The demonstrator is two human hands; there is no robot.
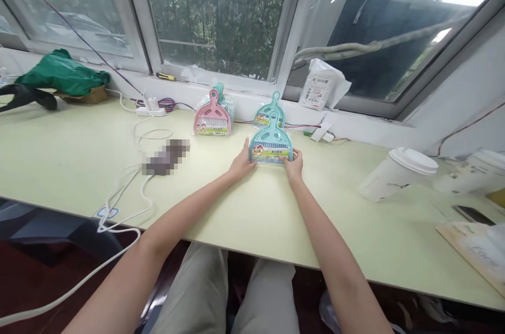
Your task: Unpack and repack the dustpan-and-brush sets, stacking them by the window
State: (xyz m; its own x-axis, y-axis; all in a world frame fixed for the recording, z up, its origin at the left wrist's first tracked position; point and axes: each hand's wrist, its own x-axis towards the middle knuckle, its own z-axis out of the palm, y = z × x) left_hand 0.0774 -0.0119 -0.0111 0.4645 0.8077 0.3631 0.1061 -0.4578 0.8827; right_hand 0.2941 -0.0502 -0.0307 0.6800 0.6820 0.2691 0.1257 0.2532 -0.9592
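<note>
Between my two hands stands a packaged light-blue dustpan and brush set (271,139), upright in clear plastic with a printed label. My left hand (242,162) grips its left edge. At its lower right corner my right hand (293,165) is closed on it, thumb across the front. Just behind it, a teal dustpan set (272,107) leans near the wall, partly covered by the one I hold. To the left, a pink dustpan set (213,117) fronts a row of several teal ones, also wrapped in plastic.
White cups with lids (399,173) stand on the right, near a phone (473,214) and a tissue pack (473,250). A power strip (151,111), white cables (144,194) and a blurred-out object (165,158) lie left. A screwdriver (165,77) rests on the sill by a white package (323,85).
</note>
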